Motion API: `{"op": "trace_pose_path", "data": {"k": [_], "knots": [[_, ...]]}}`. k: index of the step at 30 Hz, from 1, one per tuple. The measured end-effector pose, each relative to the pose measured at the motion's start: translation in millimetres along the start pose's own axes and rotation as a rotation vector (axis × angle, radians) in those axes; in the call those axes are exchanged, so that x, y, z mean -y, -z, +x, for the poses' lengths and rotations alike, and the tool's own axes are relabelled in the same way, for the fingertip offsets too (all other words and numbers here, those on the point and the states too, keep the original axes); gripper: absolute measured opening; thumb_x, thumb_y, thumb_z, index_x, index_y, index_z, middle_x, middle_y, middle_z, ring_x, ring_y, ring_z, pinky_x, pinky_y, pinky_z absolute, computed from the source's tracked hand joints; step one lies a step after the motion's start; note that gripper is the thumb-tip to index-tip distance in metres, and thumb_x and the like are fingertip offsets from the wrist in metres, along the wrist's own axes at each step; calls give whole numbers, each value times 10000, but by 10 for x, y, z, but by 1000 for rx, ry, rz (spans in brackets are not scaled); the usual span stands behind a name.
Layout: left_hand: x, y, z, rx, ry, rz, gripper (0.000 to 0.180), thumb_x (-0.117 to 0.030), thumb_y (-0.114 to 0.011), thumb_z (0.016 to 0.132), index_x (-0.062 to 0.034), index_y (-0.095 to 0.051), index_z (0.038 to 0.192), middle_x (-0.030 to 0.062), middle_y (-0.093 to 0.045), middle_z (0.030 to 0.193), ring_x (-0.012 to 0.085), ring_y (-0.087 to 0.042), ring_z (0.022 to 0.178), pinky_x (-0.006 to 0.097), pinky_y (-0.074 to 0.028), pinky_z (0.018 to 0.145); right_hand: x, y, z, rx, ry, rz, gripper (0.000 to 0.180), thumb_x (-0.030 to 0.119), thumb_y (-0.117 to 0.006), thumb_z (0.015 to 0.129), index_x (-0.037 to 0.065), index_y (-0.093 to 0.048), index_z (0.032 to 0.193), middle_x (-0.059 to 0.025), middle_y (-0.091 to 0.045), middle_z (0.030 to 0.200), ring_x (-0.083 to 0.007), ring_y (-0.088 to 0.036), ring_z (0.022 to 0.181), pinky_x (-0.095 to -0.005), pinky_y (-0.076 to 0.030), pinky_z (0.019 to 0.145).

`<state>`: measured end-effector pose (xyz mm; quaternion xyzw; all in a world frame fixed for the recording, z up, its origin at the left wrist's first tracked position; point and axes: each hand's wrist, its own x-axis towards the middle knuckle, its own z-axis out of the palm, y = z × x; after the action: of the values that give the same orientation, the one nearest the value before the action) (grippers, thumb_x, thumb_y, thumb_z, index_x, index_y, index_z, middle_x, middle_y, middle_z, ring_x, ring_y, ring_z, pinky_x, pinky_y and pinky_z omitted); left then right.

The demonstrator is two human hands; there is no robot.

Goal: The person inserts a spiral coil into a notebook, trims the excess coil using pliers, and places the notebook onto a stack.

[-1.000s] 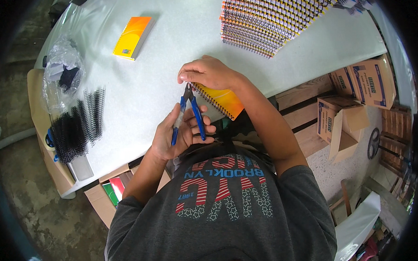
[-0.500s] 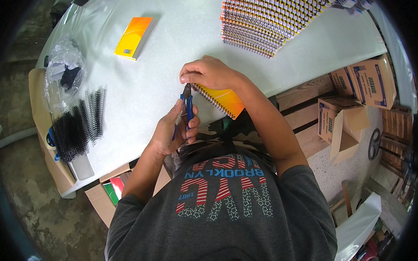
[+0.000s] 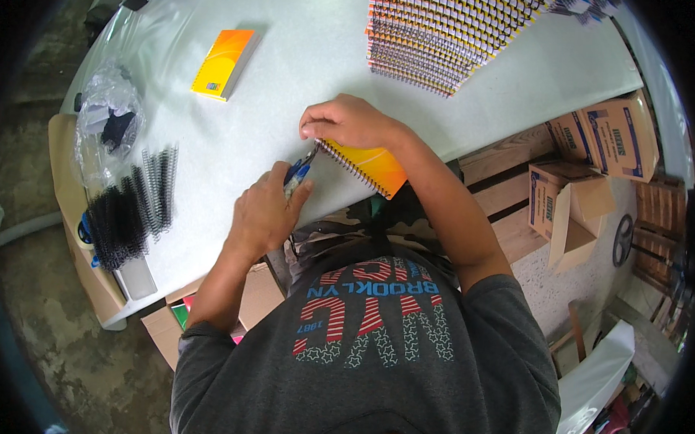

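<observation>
Logged from my remote seat, head camera: item one, the left grip, a bare hand, back uppermost, closed around a pair of blue-handled pliers; the pliers' dark nose points to the upper end of a wire spine, though I cannot tell whether it touches the wire or whether its jaws are apart. Item two, the right grip, also bare, closed on the top end of a yellow-orange spiral notebook, fingers bent over the corner beside the pliers' nose. That notebook sits at the near edge of the pale bench, in front of the torso, its dark coil running aslant along the side that faces the left grip. Item three, a second yellow-orange notebook, lying alone farther back and to the left. Item four, a broad set of spiral-bound notebooks in close rows, spines showing, at the far side. Item five, a heap of loose black coils at the left end, with a clear plastic bag just behind it. Item six, off the bench to the right, an open cardboard box and closed-looking cartons near it. Item seven, the wearer's dark grey printed T-shirt, filling the lower middle of my view.
</observation>
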<state>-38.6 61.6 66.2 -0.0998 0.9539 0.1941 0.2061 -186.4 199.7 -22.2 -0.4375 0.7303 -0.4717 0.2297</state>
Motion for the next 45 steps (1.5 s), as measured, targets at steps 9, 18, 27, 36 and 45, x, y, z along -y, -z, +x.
{"op": "trace_pose_path", "data": {"k": [9, 18, 27, 36, 45], "knots": [[567, 243, 340, -245, -212, 231, 501, -346, -631, 801, -76, -509, 1205, 156, -559, 1124, 322, -545, 1014, 397, -409, 868, 63, 17, 14, 0, -54, 101, 279, 356, -553, 856, 111, -655, 941, -52, -667, 782, -205, -617, 728, -326, -463, 703], [101, -250, 555, -661, -468, -460, 427, -62, -739, 709, -97, -609, 1114, 81, -630, 899, 180, -592, 689, 288, -489, 628, -3, 28, -25, -38, -93, 200, 296, 312, -588, 851, 27, -661, 879, -93, -634, 764, -147, -576, 733, -287, -450, 690], [1349, 1332, 591, -1595, 45, -110, 361, -90, -705, 749, -20, -591, 1084, 112, -612, 954, 203, -565, 714, 314, -470, 676, 157, 24, -24, -76, -11, 150, 208, 233, -632, 821, 28, -658, 841, -92, -646, 811, -186, -591, 781, -313, -449, 764], [595, 591, 533, -808, -252, -203, 480, -140, -689, 767, -69, -513, 1208, 152, -487, 1192, 281, -556, 907, 356, -454, 823, 765, 406, -599, -374, 252, -367, 368, 201, -719, 698, 113, -630, 1044, -81, -621, 1078, -267, -521, 1091, -414, -300, 994], [-50, 336, 304, -260, -549, -390, 490, -196, -655, 808, -52, -489, 1247, 133, -455, 1281, 250, -542, 1043, 367, -401, 902, 590, 214, -1498, -300, 89, -441, 364, 97, -610, 811, 69, -555, 1169, -123, -584, 1168, -285, -559, 1079, -377, -408, 967]]}}
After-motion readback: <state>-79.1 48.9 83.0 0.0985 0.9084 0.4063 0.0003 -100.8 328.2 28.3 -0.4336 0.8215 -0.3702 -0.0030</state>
